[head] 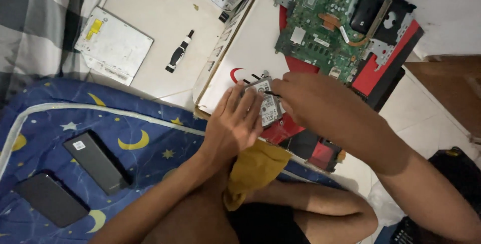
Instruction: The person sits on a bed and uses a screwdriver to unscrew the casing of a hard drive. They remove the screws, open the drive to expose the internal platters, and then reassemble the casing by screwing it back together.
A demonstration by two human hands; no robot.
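White box lid [250, 48] on floor, left hand [233, 124] flat on white-labelled drive [269, 104], right hand [305, 96] pinching black tool [273, 93].

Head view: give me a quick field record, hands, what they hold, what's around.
left hand: flat on a silver hard drive, steadying it
right hand: holds a thin dark tool tip against the drive
surface: white and red cardboard box
on box: green circuit board
floor: black screwdriver, white optical drive
blanket: two dark slabs, blue moon-print blanket
lap: yellow cloth
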